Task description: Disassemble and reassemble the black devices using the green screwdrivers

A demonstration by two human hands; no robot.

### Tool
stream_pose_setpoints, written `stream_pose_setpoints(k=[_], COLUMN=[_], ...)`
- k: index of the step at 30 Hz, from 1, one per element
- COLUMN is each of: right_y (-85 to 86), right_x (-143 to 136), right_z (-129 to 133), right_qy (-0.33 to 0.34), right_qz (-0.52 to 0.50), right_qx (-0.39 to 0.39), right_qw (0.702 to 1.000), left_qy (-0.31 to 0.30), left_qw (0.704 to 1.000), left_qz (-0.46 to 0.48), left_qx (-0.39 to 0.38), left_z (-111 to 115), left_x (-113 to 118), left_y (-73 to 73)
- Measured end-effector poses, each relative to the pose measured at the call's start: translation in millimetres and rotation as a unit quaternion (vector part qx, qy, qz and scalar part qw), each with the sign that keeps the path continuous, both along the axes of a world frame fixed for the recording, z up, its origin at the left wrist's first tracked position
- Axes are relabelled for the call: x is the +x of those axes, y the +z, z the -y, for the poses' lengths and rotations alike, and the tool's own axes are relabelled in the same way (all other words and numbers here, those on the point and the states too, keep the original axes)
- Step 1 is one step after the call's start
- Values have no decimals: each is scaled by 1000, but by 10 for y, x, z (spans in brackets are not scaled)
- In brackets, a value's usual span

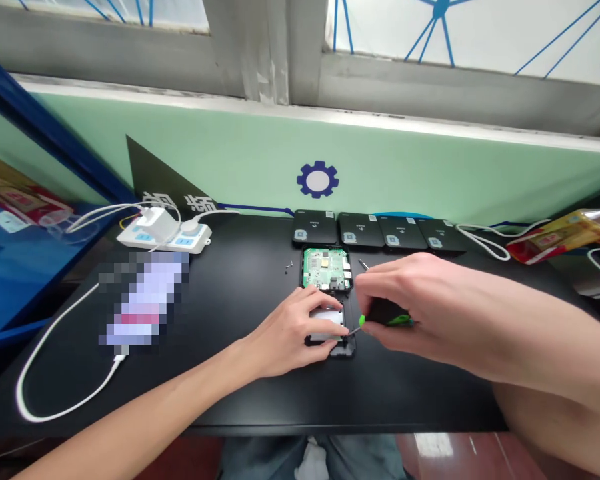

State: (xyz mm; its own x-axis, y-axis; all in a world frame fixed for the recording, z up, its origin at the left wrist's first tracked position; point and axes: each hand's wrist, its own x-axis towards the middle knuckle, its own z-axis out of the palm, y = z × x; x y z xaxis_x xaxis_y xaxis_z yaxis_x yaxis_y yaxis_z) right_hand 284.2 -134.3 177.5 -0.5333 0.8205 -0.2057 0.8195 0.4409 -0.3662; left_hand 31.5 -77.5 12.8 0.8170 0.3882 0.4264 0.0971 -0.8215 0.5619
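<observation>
My right hand (405, 293) is closed around a screwdriver (387, 312) with a black and green handle. Its thin metal tip points left and meets the right edge of a silvery metal plate. That plate (326, 325) lies in a black plastic case cover (349, 348) on the table. From the left, my left hand (297, 327) reaches over the cover, its bent fingers and thumb gripping it and the plate. Just behind, a green circuit board (325, 267) sits in an open black case half (304, 283). My left fingers hide part of the plate.
Several closed black boxes (314, 228) stand in a row at the back. Small screws (289, 265) lie left of the board, and a metal bit (363, 264) right of it. A power strip (195, 240) and a phone on a white cable (25, 373) are at left.
</observation>
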Motion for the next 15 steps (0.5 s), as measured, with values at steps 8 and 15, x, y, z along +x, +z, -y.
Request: stream_pose_setpoints(k=[8,15], right_y=[74,9], right_x=[28,77], right_z=[41,-17], right_qy=[-35,6], right_qz=[-15,-20], right_qx=[36,36], right_qw=[999,999], left_qy=[2,-1], left_qw=[1000,1000], left_qz=[-7,-7], left_qx=[-22,-4], left_z=[-3,-24], left_x=[11,19], left_y=[26,42])
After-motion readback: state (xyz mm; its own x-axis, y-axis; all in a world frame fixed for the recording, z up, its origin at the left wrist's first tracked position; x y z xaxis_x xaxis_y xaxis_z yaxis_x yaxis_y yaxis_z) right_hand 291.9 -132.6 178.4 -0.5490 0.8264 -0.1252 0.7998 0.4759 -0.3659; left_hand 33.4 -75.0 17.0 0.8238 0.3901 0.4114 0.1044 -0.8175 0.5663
